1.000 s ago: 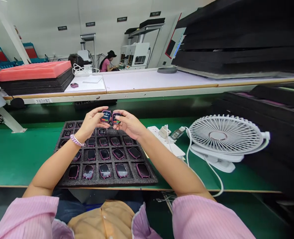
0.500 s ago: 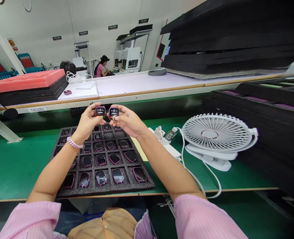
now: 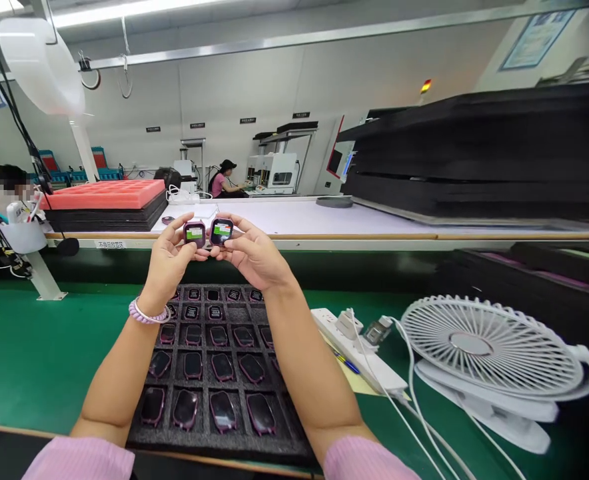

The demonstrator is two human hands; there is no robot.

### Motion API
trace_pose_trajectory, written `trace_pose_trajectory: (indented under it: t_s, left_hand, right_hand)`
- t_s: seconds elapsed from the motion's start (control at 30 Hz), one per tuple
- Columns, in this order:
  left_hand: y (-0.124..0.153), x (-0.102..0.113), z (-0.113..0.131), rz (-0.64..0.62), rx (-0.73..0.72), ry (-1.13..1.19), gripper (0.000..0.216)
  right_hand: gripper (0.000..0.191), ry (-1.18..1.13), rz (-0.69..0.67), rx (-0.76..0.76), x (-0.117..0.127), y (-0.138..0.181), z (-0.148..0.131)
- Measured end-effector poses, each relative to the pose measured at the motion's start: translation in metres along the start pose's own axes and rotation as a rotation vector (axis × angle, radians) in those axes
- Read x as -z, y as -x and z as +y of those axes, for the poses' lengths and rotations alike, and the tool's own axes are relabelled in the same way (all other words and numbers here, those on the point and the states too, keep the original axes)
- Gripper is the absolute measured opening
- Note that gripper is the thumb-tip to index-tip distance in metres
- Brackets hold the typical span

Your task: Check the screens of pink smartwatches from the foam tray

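Note:
My left hand (image 3: pixel 167 263) pinches a small purple-rimmed smartwatch body (image 3: pixel 194 233) with a lit screen. My right hand (image 3: pixel 254 257) grips a second watch body (image 3: pixel 221 231), its screen lit too. Both are held side by side, raised above the far end of a black foam tray (image 3: pixel 294 437). The tray lies on the green bench mat and holds several purple watch bodies (image 3: pixel 223 367) with dark screens, one per pocket. A beaded bracelet sits on my left wrist.
A white desk fan (image 3: pixel 489 357) lies tilted at right, with a white power strip (image 3: pixel 359 350) and cables beside it. Black foam trays (image 3: pixel 474 160) are stacked at right, a red foam sheet (image 3: pixel 104 195) at left. Two people sit far off.
The view has tilted upward, so hands and tray sit lower in the picture. Both hands still hold the two watches together; their screens now show a green band.

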State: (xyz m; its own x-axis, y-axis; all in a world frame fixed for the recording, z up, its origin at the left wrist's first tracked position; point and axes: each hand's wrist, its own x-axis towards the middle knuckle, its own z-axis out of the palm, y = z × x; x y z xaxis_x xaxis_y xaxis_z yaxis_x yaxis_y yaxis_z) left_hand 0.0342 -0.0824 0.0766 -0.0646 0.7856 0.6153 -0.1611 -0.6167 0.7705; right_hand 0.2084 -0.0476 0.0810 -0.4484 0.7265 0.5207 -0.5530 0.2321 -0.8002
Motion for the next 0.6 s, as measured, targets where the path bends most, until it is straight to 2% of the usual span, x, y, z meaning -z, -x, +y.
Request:
trace_pose_trajectory:
  t_s: [0.17,0.43,0.6]
  left_hand:
    - [0.001,0.004,-0.007,-0.012,0.08,-0.004,0.062]
    - [-0.002,0.002,-0.013,-0.045,0.094,0.002,0.054]
    - [-0.003,0.004,-0.017,-0.059,0.103,-0.037,0.045]
  right_hand:
    - [0.055,0.013,0.059,0.006,0.0,-0.002,0.013]
    - [0.056,0.07,0.089,0.028,0.009,-0.003,0.018]
    - [0.056,0.191,0.165,0.055,0.011,-0.005,0.024]
